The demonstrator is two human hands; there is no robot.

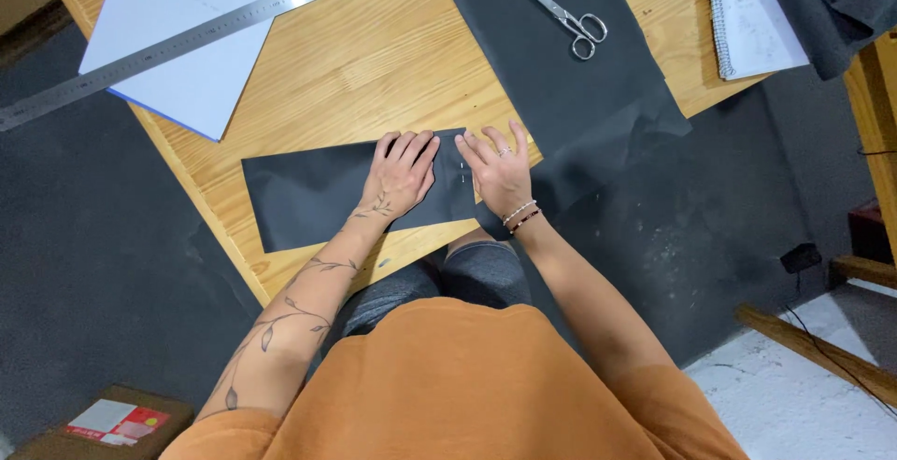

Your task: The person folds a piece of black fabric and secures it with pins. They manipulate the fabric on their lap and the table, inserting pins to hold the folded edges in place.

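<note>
Here, left hand (402,175): flat, palm down on the black strip (308,197), fingers together and extended; grips nothing.
Right hand (500,175): flat on the strip's right end, fingers slightly spread, pressing; grips nothing. A ring and wrist bracelets are visible.
Strip: long dark fabric piece lying on the near corner of the table (374,58), running left to right; its right end lies under both hands. Small pale pins (462,172) show between the hands.
Large cloth (551,49): black sheet on the table beyond the hands, its lower edge hanging off the table.
Scissors (563,14): metal, closed, lying on the large cloth.
Ruler (196,38): long steel, laid diagonally across a white sheet (187,12) at upper left.
Notebook (747,12): spiral-bound, upper right.
</note>
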